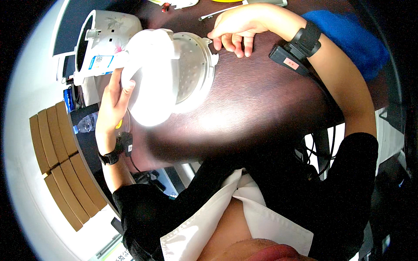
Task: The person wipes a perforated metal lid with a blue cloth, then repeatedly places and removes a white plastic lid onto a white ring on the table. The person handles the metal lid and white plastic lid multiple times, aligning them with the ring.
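My left hand [115, 102] is closed on the edge of a white rice cooker lid [152, 87], thumb on the near side and some fingers hidden behind it. The lid stands tilted over the table, glaring in the light. On its right side sits a round metal plate [188, 67] with small holes and a white tabbed rim. Beside that rim hangs my right hand [234, 35], its fingers loosely bent and apart, with nothing visible in them. Whether its fingertips touch the rim, I cannot tell. Left of the lid, a white flower-patterned rice cooker body [115, 28] lies on its side.
A dark red-brown tabletop [257, 93] lies beneath. Blue cloth [348, 41] is heaped at the far right. A long thin tool [222, 13] and a small red piece [165, 7] lie at the far edge. Brown boxes [56, 139] and a plastic bottle [88, 122] are at the left.
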### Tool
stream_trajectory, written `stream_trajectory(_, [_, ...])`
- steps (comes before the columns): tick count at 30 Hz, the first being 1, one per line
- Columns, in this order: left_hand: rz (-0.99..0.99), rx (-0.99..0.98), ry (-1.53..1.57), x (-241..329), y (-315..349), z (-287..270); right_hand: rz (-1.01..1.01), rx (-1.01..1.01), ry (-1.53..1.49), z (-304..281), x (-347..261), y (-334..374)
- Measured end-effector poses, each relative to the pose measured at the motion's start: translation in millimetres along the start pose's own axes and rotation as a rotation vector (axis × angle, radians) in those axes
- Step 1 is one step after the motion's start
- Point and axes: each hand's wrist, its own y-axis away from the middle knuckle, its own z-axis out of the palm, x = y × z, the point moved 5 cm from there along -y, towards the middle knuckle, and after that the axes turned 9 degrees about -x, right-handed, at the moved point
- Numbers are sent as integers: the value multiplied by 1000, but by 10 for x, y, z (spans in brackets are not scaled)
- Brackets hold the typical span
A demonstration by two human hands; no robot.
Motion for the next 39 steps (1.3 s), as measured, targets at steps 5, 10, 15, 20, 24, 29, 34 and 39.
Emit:
stream_trajectory(5, [-83, 65, 92, -216, 322, -110, 1, 36, 33, -50, 78, -56])
stream_trajectory(10, [-242, 102, 155, -409, 761, -103, -4, 9, 60, -55, 85, -92])
stream_trajectory(15, [-277, 134, 130, -600, 1046, 43, -34, -16, 45, -20, 39, -80])
stream_trajectory(20, [-341, 131, 132, -773, 1198, 184, -14, -6, 43, -5, 5, -42])
stream_trajectory(24, [-393, 74, 85, -866, 1274, 286, -12, 3, 53, -3, 8, -43])
stream_trajectory(29, [-507, 57, 44, -1020, 1356, 365, -12, 8, 59, 6, 6, -58])
stream_trajectory(34, [-478, 53, 64, -1026, 1335, 355, -8, 11, 53, 3, 3, -38])
stream_trajectory(39, [-419, 97, 51, -1075, 1306, 335, -10, 2, 77, 29, -30, -31])
